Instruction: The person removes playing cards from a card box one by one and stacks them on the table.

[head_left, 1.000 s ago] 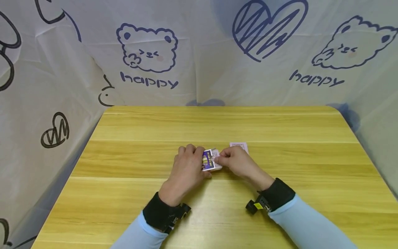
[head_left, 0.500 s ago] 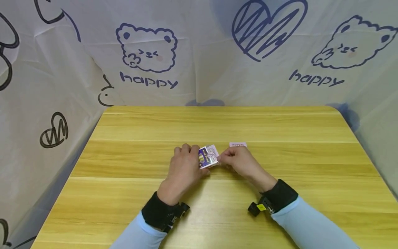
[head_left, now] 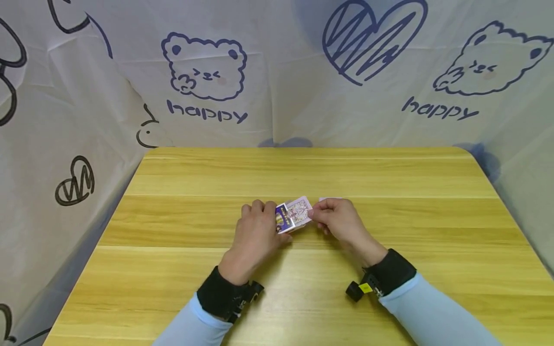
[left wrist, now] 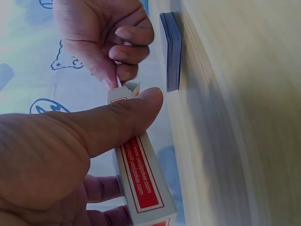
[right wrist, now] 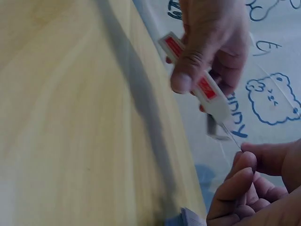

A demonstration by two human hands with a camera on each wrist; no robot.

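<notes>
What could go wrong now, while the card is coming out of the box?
The right hand pinches only the edge of the card, so it may bend or slip free. The left hand holds the card box above the table; the box may tilt and spill. The stack of cards behind could be knocked.

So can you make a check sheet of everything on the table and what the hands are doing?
Surface: wooden table, yellow planks.
Job's things: card box held above the table; a card sticks halfway out of its open end; a stack of cards lies flat on the table beyond the right hand.
Clutter: nothing seen.
Grippers: left hand grips the card box; right hand pinches the card's edge.
Cables: nothing seen; black wrist bands carry small cameras.
Surroundings: white cloth printed with bears, hearts and "happy".
</notes>
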